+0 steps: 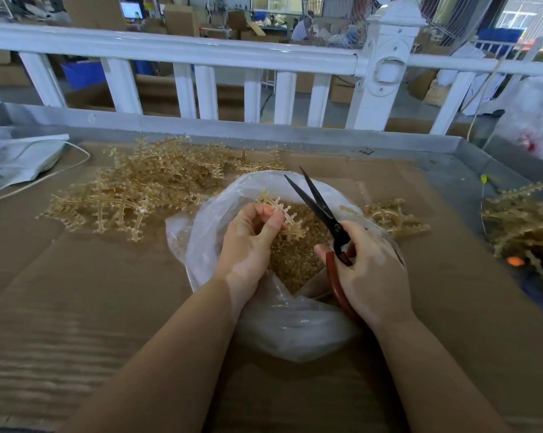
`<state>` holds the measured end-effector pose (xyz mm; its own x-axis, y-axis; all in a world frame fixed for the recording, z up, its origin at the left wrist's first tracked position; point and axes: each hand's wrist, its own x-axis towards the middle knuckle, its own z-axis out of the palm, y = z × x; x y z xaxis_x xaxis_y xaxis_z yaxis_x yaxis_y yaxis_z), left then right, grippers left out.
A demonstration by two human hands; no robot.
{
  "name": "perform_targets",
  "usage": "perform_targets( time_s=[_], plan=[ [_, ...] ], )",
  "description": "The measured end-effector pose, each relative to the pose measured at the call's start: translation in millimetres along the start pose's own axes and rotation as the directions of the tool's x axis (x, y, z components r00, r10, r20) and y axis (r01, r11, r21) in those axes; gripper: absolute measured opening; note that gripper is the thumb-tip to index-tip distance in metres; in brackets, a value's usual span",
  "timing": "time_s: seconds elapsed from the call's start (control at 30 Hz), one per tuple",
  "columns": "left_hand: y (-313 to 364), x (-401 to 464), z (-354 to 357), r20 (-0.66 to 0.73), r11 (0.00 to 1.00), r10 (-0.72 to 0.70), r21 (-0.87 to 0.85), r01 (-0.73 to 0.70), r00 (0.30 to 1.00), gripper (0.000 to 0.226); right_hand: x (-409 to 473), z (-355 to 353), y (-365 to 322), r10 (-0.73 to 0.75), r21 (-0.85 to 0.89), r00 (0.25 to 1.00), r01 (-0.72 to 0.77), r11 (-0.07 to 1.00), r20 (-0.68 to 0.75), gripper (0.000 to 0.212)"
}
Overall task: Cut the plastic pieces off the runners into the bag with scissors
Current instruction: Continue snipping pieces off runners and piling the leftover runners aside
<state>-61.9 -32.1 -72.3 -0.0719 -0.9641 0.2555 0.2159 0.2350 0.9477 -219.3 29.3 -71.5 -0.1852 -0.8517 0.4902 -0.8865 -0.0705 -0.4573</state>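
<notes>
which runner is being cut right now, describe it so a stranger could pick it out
Start at the clear plastic bag in the middle of the cardboard-covered table. Over its open mouth, the left hand pinches one amber runner, beside the open scissors held by the right hand. It alone is lifted and held; the others lie in piles.

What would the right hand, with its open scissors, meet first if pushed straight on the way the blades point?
Probably the far rim of the bag, though depth is unclear; the right hand aims the scissors up-left, beside the runner.
</notes>
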Motion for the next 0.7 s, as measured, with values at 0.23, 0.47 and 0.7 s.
perform_targets(
  time_s=[0.23,0.47,0.7],
  plan=[
    [1,-2,-3,-0.005,0.999,0.016,-0.035,-0.016,1.0,0.028,0,3,3,-0.006,-0.021,1.0,0.006,1.0,0.007,0.047],
    [6,-1,0,-0.02,0.998,-0.053,-0.046,0.052,0.998,0.021,1,-2,-1,0.006,-0.005,0.999,-0.005,1.0,0.042,0.047],
    [7,0,3,-0.06,0.995,-0.034,-0.095,0.028,0.998,0.023,7,-23,-6,-0.058,0.115,0.982,0.037,0.993,0.181,0.043]
  ],
)
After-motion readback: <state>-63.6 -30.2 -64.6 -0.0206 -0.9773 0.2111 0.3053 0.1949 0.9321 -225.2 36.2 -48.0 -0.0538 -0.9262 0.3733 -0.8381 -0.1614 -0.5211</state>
